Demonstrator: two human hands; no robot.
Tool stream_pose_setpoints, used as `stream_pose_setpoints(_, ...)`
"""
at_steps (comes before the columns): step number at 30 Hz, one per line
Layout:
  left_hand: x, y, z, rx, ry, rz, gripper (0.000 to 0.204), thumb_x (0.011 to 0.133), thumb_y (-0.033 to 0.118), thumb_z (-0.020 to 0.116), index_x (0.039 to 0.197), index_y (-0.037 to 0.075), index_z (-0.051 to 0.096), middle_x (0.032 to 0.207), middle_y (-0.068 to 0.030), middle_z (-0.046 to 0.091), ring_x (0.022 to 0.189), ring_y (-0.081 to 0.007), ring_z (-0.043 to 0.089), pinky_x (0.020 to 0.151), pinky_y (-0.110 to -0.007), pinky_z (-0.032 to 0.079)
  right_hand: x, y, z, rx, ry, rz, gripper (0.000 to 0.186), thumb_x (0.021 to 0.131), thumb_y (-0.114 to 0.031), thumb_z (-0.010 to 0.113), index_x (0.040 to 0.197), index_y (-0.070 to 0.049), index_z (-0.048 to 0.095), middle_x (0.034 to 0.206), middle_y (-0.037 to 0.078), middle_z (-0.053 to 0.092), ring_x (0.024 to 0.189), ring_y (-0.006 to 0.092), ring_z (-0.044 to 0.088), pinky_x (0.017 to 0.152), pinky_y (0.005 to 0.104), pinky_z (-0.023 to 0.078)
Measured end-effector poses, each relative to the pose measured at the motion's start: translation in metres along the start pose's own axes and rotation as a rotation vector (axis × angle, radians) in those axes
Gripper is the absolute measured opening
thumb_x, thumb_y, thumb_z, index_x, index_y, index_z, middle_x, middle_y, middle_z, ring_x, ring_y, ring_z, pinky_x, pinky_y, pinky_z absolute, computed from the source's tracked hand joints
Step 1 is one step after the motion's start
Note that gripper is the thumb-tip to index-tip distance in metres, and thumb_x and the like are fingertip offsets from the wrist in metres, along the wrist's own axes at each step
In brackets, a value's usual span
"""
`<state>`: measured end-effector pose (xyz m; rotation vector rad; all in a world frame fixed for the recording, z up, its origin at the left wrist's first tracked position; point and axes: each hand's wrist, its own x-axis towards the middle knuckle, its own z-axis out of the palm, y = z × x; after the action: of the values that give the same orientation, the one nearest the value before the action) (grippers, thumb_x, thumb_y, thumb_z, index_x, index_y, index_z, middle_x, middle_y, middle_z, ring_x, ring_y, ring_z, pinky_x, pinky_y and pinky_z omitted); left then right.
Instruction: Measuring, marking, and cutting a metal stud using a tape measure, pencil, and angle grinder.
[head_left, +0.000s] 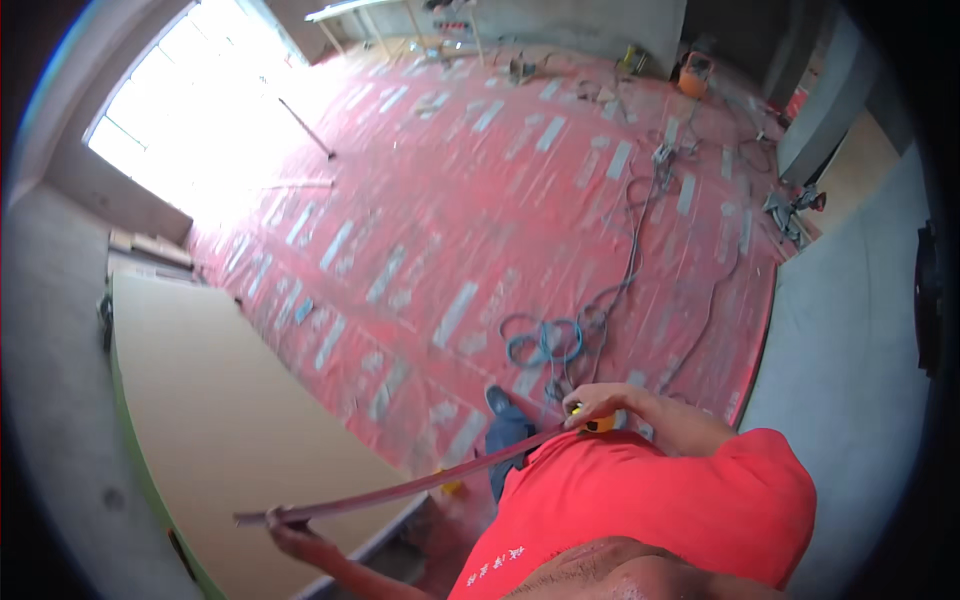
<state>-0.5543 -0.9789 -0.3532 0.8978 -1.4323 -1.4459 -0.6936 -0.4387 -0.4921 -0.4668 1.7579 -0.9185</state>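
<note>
A long, narrow, dark reddish strip (430, 480) stretches across in front of my body. My left hand (295, 532) is closed around it near its left end, a short tip sticking out past the fingers. At waist height my right hand (597, 400) is closed at the strip's other end. Just under the right hand shows a yellow, rounded thing (600, 422) that looks like a tape measure case, partly hidden by the fingers and my red shirt. Below the left hand lies a large beige board (230, 380) with a green edge.
Red protective sheeting (420, 240) covers the floor. Blue hose or cable coils (545, 343) lie ahead of my foot, with cables running to the back right. An orange container (693, 75) and a white-topped trestle (350, 8) stand far off. A grey wall (840, 330) rises at right.
</note>
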Motion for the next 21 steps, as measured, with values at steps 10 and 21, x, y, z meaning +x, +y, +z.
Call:
stream_pose_setpoints(10, 0.004, -0.024, 0.557, -0.019, -1.053, 0.05, 0.027, 0.095, 0.019, 0.054, 0.082, -0.004, 0.063, 0.066, -0.0064, 0.062, 0.057, -0.0127, 0.058, 0.057, -0.029, 0.045, 0.03, -0.006, -0.217, 0.446, 0.508, 0.049, 0.041, 0.086, -0.047, 0.065, 0.091, -0.006, 0.064, 0.082, 0.0, 0.063, 0.079, 0.0111, 0.058, 0.074, 0.0285, 0.045)
stream_pose_setpoints(21, -0.048, -0.052, 0.927, 0.012, -1.294, 0.009, 0.029, 0.094, 0.021, 0.053, 0.082, -0.003, 0.064, 0.065, -0.0072, 0.06, 0.056, -0.0145, 0.055, 0.054, -0.03, 0.044, 0.072, 0.04, -0.503, 0.706, 0.674, 0.091, 0.047, 0.08, -0.054, 0.069, 0.091, -0.009, 0.065, 0.08, 0.0, 0.062, 0.078, 0.0097, 0.057, 0.07, 0.0291, 0.044)
